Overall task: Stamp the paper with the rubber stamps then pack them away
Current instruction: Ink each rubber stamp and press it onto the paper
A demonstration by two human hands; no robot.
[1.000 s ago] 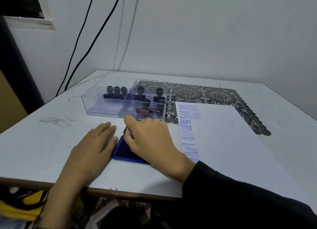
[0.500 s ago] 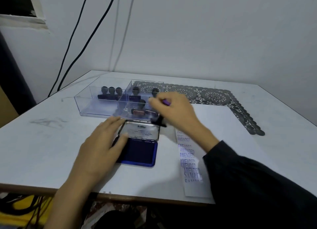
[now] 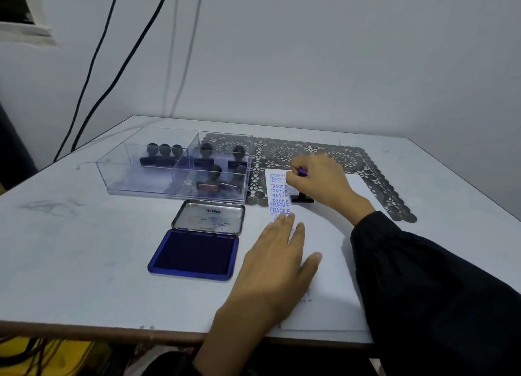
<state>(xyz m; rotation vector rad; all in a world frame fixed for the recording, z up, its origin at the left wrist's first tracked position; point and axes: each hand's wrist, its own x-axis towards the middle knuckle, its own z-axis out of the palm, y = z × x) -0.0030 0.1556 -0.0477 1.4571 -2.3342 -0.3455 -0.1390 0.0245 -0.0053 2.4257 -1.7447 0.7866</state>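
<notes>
Pressing a rubber stamp base-down onto the paper at centre right of the frame, with the right hand curled over the handle, grip pinching it from above. Held upright, handle pointing up, with a purple tip showing between the fingers. Black base flat on the sheet, long axis running left to right across the frame, in line with the printed words just to its left.

Steadying the sheet with the left hand at lower centre, grip spread, fingers straight and flat along the paper's left margin, over the lower end of a blue column of FRAGILE prints.

Lying lengthwise from the near edge of the surface toward the far side, with the sheet's far end overlapping a dark lace mat.

Just left of the paper, an open ink pad, blue bed nearest the camera and metal lid folded back toward a clear tray.

Inside the tray, left of centre, other stamps standing upright with handles up: three in the rear left compartment, two in the rear right, two in the front right.

At lower right, a black sleeve on the right arm. At upper left, dark cables down the wall.
</notes>
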